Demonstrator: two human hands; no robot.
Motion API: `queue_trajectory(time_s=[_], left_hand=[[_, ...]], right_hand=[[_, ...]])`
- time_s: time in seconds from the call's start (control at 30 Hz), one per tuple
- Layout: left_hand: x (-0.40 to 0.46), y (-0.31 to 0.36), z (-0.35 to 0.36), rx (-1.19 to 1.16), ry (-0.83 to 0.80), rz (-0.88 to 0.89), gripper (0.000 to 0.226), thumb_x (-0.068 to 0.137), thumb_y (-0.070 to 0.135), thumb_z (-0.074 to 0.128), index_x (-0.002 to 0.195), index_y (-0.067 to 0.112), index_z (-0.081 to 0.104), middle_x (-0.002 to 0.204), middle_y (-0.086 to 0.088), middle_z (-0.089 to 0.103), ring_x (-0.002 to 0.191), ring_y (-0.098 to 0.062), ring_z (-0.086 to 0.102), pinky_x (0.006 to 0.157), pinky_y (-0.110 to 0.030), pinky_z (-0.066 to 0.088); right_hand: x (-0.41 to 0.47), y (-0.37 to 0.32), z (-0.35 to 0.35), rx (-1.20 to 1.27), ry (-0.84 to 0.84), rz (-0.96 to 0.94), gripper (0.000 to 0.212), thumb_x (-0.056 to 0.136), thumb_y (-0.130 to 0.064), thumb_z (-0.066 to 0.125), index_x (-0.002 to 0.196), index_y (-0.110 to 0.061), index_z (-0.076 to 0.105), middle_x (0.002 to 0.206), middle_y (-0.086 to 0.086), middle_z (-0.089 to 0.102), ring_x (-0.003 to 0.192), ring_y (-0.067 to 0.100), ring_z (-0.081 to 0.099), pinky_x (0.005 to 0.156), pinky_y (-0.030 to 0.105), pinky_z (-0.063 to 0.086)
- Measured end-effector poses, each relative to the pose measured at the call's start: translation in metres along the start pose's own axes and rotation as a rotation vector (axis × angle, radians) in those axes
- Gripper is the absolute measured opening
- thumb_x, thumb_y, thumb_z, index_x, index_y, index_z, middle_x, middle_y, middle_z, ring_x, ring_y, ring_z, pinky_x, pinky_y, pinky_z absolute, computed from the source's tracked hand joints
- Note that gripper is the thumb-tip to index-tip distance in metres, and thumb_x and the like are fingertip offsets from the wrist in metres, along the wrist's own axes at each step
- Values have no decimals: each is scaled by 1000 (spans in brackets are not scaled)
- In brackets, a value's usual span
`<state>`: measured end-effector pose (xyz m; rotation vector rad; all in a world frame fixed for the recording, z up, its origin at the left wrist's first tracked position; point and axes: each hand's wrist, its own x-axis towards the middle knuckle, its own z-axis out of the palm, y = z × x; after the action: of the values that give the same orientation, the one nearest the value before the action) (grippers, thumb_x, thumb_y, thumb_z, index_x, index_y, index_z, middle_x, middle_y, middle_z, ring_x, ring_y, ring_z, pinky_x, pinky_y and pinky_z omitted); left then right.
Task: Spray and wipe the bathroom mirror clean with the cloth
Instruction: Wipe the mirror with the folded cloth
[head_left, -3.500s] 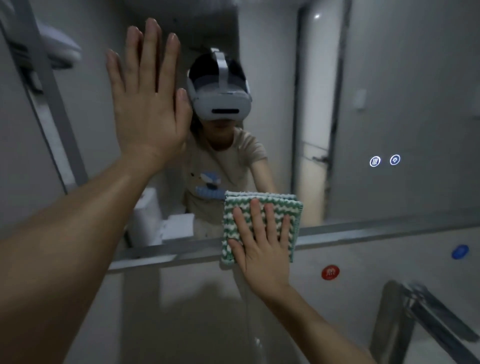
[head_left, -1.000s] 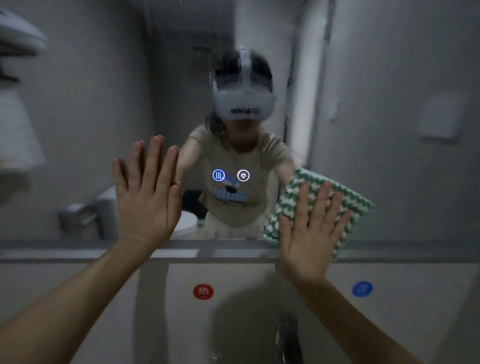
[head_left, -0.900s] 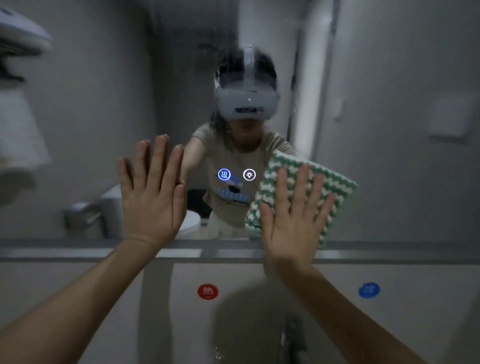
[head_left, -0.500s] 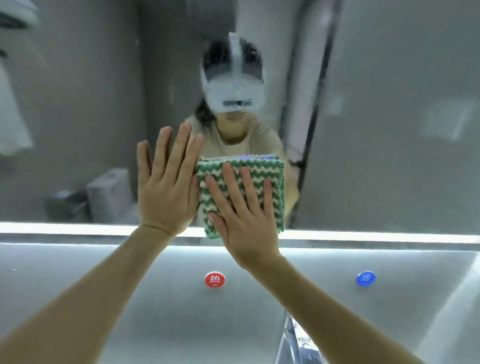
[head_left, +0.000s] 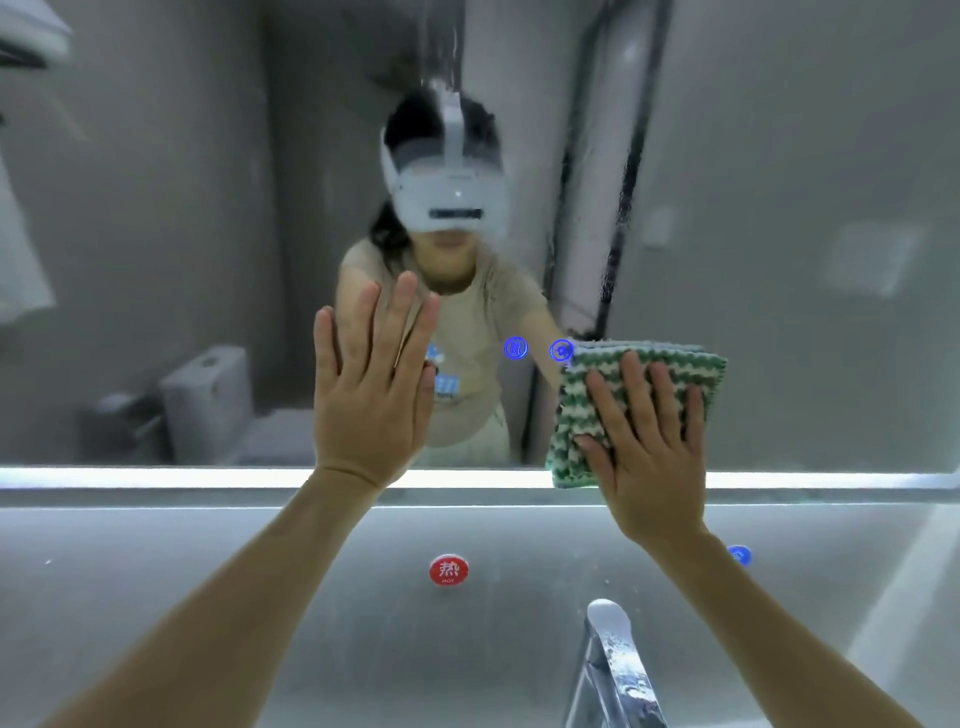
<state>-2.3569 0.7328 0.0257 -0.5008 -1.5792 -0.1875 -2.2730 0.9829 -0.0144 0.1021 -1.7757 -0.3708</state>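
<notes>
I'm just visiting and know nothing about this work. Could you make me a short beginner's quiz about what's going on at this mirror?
1. True or false: the left hand holds a spray bottle.
2. The green-and-white cloth is pressed to the mirror by: A) the left hand B) the right hand C) both hands.
3. Fill in: on the panel below the mirror, left of the faucet, sits a ____ round sticker marked HOT.

Key:
1. False; it lies flat and empty on the glass.
2. B
3. red
</notes>
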Motion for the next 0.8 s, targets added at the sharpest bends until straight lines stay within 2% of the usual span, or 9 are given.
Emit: queue_trajectory(time_s=[0.1,0.17,0.23,0.33,0.4,0.5,0.6,0.63,0.8], left_hand=[[0,1,-1,-15,2,4,53,98,29,26,149,12,23,151,-6,27,140,-33,22,115,-52,10],[0,1,-1,-14,-2,9,54,98,31,26,149,13,21,151,-9,29,140,-34,22,116,-52,10],[-1,0,-1,-13,-14,6,55,99,32,25,149,13,20,151,-9,30,141,-34,22,115,-53,11],[-1,0,0,-1,-27,3,55,99,33,25,149,13,19,152,-10,29,143,-31,17,115,-53,10],[-1,0,0,20,-38,-2,54,99,33,24,149,12,21,153,-10,28,145,-27,9,115,-53,9],[0,0,-3,29,-69,-7,54,100,32,25,149,11,23,153,-13,28,145,-30,10,115,-52,5],[1,1,-6,-10,-108,-16,55,98,29,30,149,10,20,153,-14,25,142,-33,11,114,-51,2],[1,2,-7,-10,-108,-15,55,98,29,30,149,10,21,153,-15,25,142,-33,12,114,-51,2],[1,1,-5,35,-92,17,54,99,30,24,149,9,21,152,-14,26,141,-35,15,114,-50,-1]], right_hand=[[13,-10,1,7,21,133,54,104,-45,22,153,-30,6,161,-2,-2,148,22,4,117,50,11],[34,-20,2,23,46,292,54,103,-46,19,153,-30,5,160,4,10,147,26,8,117,48,8],[59,-32,1,55,79,444,54,102,-47,16,152,-27,12,156,11,23,143,30,14,116,47,5],[83,-54,0,75,96,584,56,101,-48,13,149,-20,17,154,16,26,142,33,15,116,51,9],[76,-75,3,83,65,464,57,102,-47,15,153,-21,12,157,14,17,146,33,7,117,52,5],[31,-110,7,141,-57,132,59,101,-46,24,153,-27,3,161,3,-6,147,26,-3,117,51,-2],[-15,-116,8,126,-92,51,61,94,-45,48,149,-30,25,158,-1,13,147,22,9,118,47,5],[-25,-112,8,110,-94,39,59,94,-45,50,147,-32,29,157,-3,17,146,21,13,118,46,8],[-42,-91,3,132,-146,1,52,101,-44,36,150,-37,21,160,-8,9,147,14,11,119,42,7]])
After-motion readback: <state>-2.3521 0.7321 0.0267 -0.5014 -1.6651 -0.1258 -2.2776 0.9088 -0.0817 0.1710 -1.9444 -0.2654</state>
